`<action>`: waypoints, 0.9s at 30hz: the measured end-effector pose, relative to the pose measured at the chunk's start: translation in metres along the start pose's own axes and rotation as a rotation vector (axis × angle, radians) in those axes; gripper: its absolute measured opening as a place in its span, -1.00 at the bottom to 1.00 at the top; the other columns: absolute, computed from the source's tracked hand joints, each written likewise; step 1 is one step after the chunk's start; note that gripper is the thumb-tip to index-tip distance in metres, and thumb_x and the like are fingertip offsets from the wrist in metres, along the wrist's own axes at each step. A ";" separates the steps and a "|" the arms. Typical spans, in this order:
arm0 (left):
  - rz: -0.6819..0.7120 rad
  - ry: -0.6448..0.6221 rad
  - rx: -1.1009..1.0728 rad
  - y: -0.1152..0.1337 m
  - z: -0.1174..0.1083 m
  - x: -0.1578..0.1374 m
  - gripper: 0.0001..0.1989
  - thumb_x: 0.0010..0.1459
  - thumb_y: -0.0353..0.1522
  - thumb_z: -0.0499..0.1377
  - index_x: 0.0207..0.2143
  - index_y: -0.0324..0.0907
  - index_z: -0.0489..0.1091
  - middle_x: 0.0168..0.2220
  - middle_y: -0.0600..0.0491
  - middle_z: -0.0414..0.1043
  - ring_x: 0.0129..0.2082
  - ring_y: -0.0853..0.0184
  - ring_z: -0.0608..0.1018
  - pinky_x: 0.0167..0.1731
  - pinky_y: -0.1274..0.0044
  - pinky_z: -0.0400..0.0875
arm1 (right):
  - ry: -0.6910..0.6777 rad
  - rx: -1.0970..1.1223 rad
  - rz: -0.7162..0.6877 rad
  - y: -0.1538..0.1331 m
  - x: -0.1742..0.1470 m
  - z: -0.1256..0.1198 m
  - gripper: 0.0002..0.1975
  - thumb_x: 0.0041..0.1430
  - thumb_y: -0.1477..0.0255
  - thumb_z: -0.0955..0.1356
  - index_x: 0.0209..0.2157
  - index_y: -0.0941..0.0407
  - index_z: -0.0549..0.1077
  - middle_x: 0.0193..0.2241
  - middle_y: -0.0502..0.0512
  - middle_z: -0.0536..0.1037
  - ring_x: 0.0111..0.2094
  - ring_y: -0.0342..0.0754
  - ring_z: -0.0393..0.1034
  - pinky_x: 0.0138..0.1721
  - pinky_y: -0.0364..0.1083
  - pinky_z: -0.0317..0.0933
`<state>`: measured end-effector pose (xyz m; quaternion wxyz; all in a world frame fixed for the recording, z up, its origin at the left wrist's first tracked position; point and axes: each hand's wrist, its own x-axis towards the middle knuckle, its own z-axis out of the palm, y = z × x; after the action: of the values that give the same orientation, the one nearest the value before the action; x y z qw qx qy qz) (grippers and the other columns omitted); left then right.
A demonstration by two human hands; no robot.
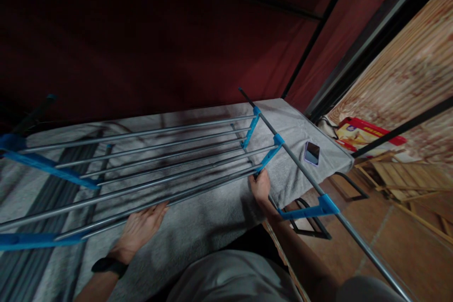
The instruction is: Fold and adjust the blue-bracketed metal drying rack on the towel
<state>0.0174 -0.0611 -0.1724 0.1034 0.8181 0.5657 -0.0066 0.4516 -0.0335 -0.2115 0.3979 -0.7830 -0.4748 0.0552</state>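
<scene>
A clothes drying rack made of grey metal tubes (170, 179) and blue plastic brackets (271, 153) spans the grey cloth-covered surface. My left hand (143, 226), with a dark band on the wrist, is closed at the nearest tube; some of its fingers are hidden. At the rack's right end, my right hand (261, 186) is closed round the frame just below a bracket's lower tip. A long side pole (304, 170) slants past it towards the lower right, with another blue bracket (311, 210) attached. More blue brackets (46, 163) join the tubes at left.
Several loose grey tubes (60, 188) lie on the grey cloth (212, 226) at left. A phone (312, 153) rests on the cloth at right. Beyond are a red and yellow box (364, 132), wooden slatted furniture (406, 179) and black metal frame bars (311, 47).
</scene>
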 end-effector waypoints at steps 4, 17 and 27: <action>0.004 -0.013 -0.028 -0.002 0.001 0.000 -0.46 0.40 -0.26 -0.18 0.18 -0.25 0.44 0.03 -0.24 0.61 -0.02 -0.01 0.66 -0.04 0.20 0.51 | 0.001 -0.067 -0.019 -0.001 0.001 -0.002 -0.76 0.16 0.31 0.33 -0.15 0.10 0.35 -0.16 0.38 0.56 -0.03 0.31 0.48 0.05 0.28 0.36; -0.121 -0.117 -0.213 0.000 -0.015 0.007 -0.41 0.39 -0.09 -0.15 0.19 -0.11 0.50 0.13 -0.07 0.58 0.16 0.02 0.58 0.20 0.23 0.43 | -0.024 -0.130 -0.037 -0.005 0.000 -0.005 -0.74 0.17 0.34 0.31 -0.10 0.11 0.36 -0.16 0.34 0.58 -0.05 0.26 0.48 0.03 0.22 0.39; -0.200 -0.082 -0.301 0.002 -0.012 0.011 -0.49 0.36 -0.04 -0.04 0.08 -0.02 0.58 0.04 -0.02 0.64 0.08 0.05 0.63 0.07 0.31 0.47 | -0.008 -0.117 -0.044 0.004 0.001 -0.002 -0.77 0.19 0.25 0.30 -0.16 0.05 0.32 -0.20 0.30 0.57 -0.08 0.23 0.46 0.03 0.22 0.37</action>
<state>0.0216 -0.0497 -0.1619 0.2463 0.7322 0.6341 0.0344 0.4556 -0.0346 -0.2127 0.3506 -0.7941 -0.4960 0.0219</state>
